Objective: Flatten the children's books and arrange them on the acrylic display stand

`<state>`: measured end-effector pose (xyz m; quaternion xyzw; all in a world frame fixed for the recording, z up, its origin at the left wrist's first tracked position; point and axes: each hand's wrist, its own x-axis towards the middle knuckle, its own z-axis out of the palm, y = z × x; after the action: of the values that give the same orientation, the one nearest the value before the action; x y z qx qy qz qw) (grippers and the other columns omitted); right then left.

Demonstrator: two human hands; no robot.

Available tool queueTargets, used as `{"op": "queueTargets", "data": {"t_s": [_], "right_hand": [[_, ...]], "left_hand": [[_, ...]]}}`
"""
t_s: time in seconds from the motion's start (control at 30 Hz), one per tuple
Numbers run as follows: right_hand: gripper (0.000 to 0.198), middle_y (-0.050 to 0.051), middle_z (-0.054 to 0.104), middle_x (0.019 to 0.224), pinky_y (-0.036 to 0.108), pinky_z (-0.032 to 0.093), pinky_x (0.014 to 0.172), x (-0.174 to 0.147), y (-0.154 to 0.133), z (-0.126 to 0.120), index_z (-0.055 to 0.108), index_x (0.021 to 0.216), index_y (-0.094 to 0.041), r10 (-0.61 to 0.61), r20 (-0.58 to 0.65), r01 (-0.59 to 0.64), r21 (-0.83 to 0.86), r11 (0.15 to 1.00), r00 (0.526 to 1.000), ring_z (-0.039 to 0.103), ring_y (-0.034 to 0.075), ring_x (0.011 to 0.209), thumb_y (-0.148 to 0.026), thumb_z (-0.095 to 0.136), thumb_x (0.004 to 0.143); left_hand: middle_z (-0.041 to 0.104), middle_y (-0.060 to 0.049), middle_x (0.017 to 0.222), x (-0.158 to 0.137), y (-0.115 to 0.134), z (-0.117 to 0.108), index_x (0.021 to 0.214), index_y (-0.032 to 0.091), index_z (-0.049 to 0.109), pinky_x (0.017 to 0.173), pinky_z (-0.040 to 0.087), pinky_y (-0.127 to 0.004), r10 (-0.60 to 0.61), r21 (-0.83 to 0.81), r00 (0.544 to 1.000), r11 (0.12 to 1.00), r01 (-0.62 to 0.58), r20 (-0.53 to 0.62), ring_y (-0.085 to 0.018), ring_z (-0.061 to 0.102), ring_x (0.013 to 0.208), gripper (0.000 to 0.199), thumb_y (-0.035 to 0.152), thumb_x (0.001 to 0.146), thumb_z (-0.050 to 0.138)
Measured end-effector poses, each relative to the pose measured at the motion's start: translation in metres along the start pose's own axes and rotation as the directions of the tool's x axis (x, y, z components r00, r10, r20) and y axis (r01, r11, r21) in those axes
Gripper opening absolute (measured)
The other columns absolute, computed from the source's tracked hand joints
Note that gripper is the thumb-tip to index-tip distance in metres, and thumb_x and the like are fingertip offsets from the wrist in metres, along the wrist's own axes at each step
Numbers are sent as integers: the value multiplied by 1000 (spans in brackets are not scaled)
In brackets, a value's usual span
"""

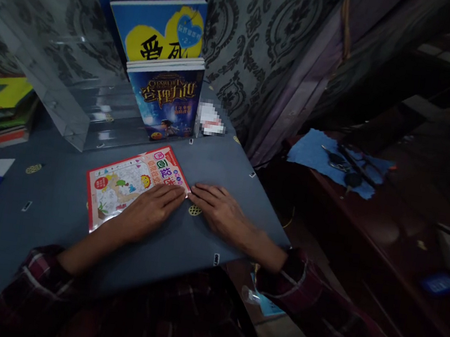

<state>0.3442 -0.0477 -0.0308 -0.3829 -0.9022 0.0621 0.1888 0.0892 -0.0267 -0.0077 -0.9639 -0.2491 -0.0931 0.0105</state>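
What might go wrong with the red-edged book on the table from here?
The red-edged book lies close to the clear stand, so a push forward could bump the stand and perhaps jostle its front book. The left hand rests on the cover near one corner; pressing hard might bend it. The right hand is by that same corner, so the two could bump.

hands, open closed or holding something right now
Left hand: open, palm down across the red-bordered book; no grip visible.
Right hand: open, palm down on the gray table by the book's corner.
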Motion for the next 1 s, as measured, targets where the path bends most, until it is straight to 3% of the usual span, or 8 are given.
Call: {"op": "queueTargets", "data": {"t_s": [0.3, 0.6, 0.8, 1.0], "right_hand": [[47, 11, 64, 143, 53, 45, 110, 2, -9, -9, 59, 140, -22, -1, 76, 11, -131, 991, 997, 55, 28, 136, -9, 56, 95], [42, 19, 62, 143, 57, 46, 107, 30, 1, -14, 62, 137, -16, 4, 129, 23, -207, 978, 992, 56, 35, 133, -11, 55, 96], [46, 17, 60, 145, 57, 44, 110, 30, 2, -17, 61, 140, -18, 36, 141, -7, -203, 979, 989, 54, 33, 136, -9, 54, 96], [55, 17, 48, 157, 56, 40, 116, 22, -14, -7, 51, 149, -13, 48, 109, -27, -188, 982, 993, 43, 31, 147, -5, 46, 94]], "left_hand": [[57, -14, 150, -11, 0, -3, 149, 15, 47, 115, 42, -43, -60, 22, 996, 998, 58, 69, -24, 50, 142, 52, 8, 98, 38], [61, -15, 145, 4, 2, 5, 144, 15, 53, 109, 45, -44, -230, 87, 973, 970, 227, 28, -26, 55, 135, 49, 8, 97, 40], [59, -17, 145, 8, 0, -7, 143, 12, 52, 110, 45, -45, -244, 23, 965, 970, 243, 96, -27, 55, 134, 50, 6, 95, 42], [51, -14, 155, -3, -7, -12, 151, 14, 44, 118, 38, -43, -195, -8, 967, 980, 199, 163, -23, 45, 145, 51, 13, 101, 35]]}}
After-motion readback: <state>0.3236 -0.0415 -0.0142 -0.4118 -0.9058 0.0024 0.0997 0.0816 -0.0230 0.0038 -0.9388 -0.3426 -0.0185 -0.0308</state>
